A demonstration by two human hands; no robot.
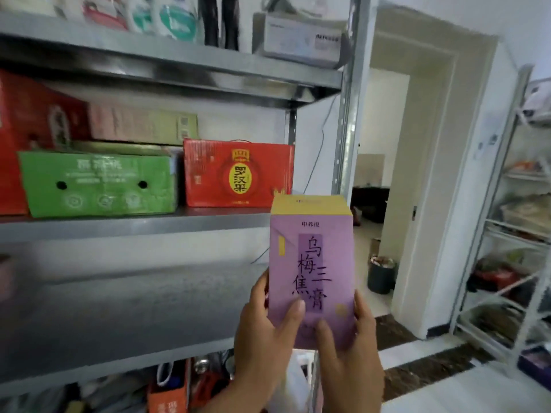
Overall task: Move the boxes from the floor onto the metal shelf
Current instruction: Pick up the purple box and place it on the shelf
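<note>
Both hands hold one upright purple box (311, 254) by its lower part, in the air in front of the metal shelf (134, 226). The left hand (262, 338) grips the box's left edge, its thumb lying across the printed front face. The right hand (354, 359) grips the right edge, its thumb pressed on the lower front. The box's yellow top stands above both hands, level with the front lip of the middle tier.

Up and to the left of the left hand, a red box (238, 174) and a green box (98, 183) sit side by side on that tier. Directly left of the left hand lies the grey board of the lower tier (119, 308). High above the hands, a grey box (301, 40) rests on the upper tier.

To the right of the right hand and beyond it opens a doorway (387, 144), with a black bucket (381, 275) on the floor at its foot. Farther right stands a white rack (507, 263) bearing blurred goods.
</note>
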